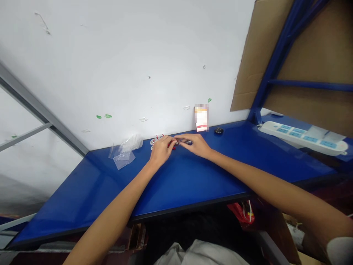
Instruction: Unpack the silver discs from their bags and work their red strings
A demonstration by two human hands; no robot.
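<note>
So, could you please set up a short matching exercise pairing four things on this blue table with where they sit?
Things:
1. power strip
2. clear bags
3. black knob
4. red parts

Places:
A. between the two hands
B. far right, under the cardboard
C. left of the hands, near the wall
D. by the wall, right of the small card

Pairs: 1-B, 2-C, 3-D, 4-A

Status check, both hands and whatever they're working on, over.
Left hand and right hand together, pinching small red parts. Clear bags lie left on blue table. Nothing blocking.
</note>
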